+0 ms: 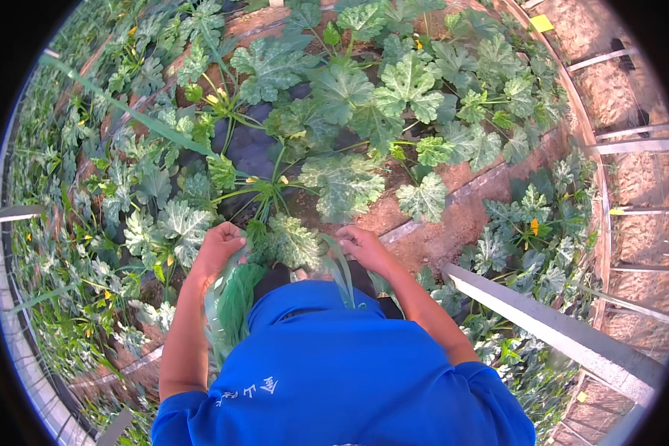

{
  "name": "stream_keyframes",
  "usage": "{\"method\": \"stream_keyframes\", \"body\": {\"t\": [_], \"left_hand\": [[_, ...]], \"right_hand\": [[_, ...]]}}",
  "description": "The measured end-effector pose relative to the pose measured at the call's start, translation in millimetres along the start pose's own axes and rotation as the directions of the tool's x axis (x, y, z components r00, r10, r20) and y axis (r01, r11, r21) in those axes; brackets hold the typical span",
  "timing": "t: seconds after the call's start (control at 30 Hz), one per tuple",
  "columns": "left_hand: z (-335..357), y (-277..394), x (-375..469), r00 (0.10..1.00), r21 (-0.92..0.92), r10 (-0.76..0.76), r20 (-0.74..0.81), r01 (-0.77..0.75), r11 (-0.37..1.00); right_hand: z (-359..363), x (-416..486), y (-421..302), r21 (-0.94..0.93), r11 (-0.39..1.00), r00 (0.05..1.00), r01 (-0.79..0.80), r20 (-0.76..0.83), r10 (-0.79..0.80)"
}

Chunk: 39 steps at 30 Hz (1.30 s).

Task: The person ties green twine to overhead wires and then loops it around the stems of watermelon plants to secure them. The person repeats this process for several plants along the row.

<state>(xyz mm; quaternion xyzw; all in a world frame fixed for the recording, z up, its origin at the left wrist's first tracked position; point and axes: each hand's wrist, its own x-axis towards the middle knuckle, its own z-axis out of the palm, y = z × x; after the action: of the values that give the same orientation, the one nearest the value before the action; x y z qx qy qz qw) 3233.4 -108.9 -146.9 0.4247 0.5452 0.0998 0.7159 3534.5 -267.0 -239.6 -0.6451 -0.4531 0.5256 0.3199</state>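
Observation:
My left hand (222, 248) is closed on a translucent green plastic strip at the left of a squash plant (267, 192). Below that hand hangs a bundle of green plastic strips (240, 312) against my left side. On the plant's other side, my right hand (362, 245) pinches a green plastic strip (343, 273), whose length falls over the front of my blue shirt. Between my hands lies a pale-veined squash leaf (292, 242). The plant's stalks spread from a crown just ahead, with small yellowish buds on it.
Rows of squash plants (340, 89) surround me over dark sheeting and reddish soil. A taut green strip (128, 114) slants down from the upper left. To my right stands a pale post (546, 329). A curved border (588, 128) runs along the far right.

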Motion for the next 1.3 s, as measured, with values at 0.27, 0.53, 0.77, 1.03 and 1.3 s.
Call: {"method": "stream_keyframes", "body": {"t": [0.27,0.53,0.77,1.03,1.3], "left_hand": [[167.4,17.0,61.8,0.95,0.581,0.31,-0.038,-0.231,0.781],[328.7,73.6,79.7,0.937,0.36,0.047,0.347,-0.179,0.916],[404.3,122.4,112.7,0.785,0.473,-0.139,0.604,-0.213,0.855],[445.4,186.7,189.7,0.694,0.393,0.004,0.72,-0.413,0.822],[426.9,161.7,267.7,0.885,0.501,0.021,0.465,-0.283,0.818]], "right_hand": [[-150.6,-100.3,105.9,0.141,0.966,0.945,-0.217,-0.216,0.244],[-258.6,-145.7,117.4,0.25,0.963,0.807,-0.098,-0.546,0.224],[-298.1,-107.2,55.4,0.184,0.978,0.916,0.098,-0.401,-0.016],[-380.9,-29.3,15.6,0.449,0.875,0.973,-0.182,0.208,0.095],[-458.2,23.4,29.6,0.257,0.929,0.956,-0.266,0.194,0.22]]}}
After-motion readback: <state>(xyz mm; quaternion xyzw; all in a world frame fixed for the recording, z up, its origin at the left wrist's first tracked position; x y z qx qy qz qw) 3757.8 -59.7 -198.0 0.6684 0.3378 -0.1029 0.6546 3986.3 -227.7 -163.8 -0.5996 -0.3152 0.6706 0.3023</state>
